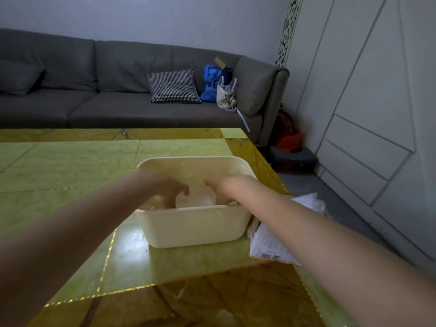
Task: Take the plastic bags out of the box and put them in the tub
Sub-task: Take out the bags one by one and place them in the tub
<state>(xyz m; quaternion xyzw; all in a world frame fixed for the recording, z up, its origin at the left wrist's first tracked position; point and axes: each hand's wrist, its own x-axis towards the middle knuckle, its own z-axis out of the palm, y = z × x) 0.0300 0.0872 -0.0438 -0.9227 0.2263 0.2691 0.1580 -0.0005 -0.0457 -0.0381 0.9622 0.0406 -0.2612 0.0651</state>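
Both arms reach into the tub (195, 226); left hand (168, 188) and right hand (223, 188) curl onto clear plastic bags (195, 199), grip blurry; box (269, 244) sits at the table (70, 166) edge.

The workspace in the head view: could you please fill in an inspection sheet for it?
Surface: glossy green and amber tiled table.
Job's things: cream tub on the table; clear plastic bags inside it; white box at the table's right edge, beside the tub.
Clutter: more clear plastic behind the right forearm.
Hands: left hand and right hand both inside the tub, fingers curled on the bags.
Cables: nothing seen.
Surroundings: grey sofa, checked cushion, blue bag, white panelled wall.
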